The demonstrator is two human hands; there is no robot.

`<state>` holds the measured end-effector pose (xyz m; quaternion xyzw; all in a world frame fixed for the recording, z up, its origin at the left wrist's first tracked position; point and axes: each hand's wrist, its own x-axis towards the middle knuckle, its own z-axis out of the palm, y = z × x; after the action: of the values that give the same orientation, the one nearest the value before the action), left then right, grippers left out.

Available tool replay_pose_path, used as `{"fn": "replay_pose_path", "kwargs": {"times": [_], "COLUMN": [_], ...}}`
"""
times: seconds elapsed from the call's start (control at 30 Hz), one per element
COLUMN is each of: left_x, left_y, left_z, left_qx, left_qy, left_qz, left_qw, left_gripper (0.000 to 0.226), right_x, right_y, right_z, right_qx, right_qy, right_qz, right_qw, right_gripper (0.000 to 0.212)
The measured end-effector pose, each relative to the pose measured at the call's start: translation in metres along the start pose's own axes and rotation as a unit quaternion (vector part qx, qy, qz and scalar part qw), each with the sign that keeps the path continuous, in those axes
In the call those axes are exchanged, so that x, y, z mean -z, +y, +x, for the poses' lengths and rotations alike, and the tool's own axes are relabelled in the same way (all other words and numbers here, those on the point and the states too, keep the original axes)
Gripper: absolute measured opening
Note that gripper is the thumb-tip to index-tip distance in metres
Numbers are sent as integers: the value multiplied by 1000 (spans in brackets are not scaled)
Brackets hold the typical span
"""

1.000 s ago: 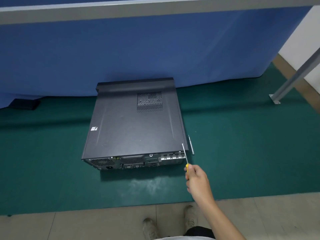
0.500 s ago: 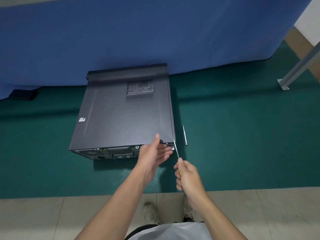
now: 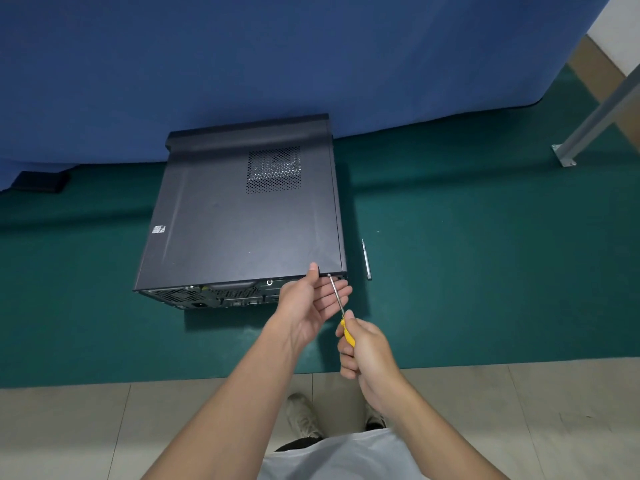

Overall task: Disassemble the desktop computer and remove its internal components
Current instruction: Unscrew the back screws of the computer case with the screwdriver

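A black desktop computer case (image 3: 239, 223) lies flat on the green mat (image 3: 467, 271), its rear ports facing me. My right hand (image 3: 363, 351) grips a yellow-handled screwdriver (image 3: 341, 311); the thin shaft slants up and its tip meets a screw (image 3: 328, 275) at the case's near right rear corner. My left hand (image 3: 310, 303) rests at that same rear edge, thumb on the top panel, fingers straight beneath the shaft against the back of the case.
A second slim metal screwdriver (image 3: 366, 259) lies on the mat just right of the case. A blue curtain (image 3: 277, 57) hangs behind. A grey metal post (image 3: 595, 112) stands at the right. A small black object (image 3: 41, 181) sits far left. My shoes (image 3: 304, 415) stand on beige tiles.
My left hand came into view and settled on the case's rear right corner. The right hand moved the screwdriver tip onto the corner screw. The view shifted slightly.
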<state>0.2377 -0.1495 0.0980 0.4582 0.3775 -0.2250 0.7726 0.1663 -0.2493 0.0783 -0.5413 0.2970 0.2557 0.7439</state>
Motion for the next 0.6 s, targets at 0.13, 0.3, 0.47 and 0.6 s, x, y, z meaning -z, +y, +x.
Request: {"fn": "replay_pose_path", "kwargs": {"times": [0.13,0.3,0.47,0.6], "left_x": [1,2,4,3], "left_y": [1,1,1,2], "left_z": [2,5,6,5], "left_qx": [0,4,3,7], "left_qy": [5,2,3,10], "left_qz": [10,16,25,38], "left_qw": [1000,1000,1000,999], "left_gripper": [42,42,41,40], "right_x": [-4,-6,-6,-6], "right_y": [-2,-2,3,6], "right_z": [-3,-2,2,6], "right_qx": [-21,-33,-97,-132], "right_qy": [-4,-16,-79,-138], "right_qz": [41,90,234,325], "right_qw": [999,995,964,926], "right_gripper": [36,36,40,42]}}
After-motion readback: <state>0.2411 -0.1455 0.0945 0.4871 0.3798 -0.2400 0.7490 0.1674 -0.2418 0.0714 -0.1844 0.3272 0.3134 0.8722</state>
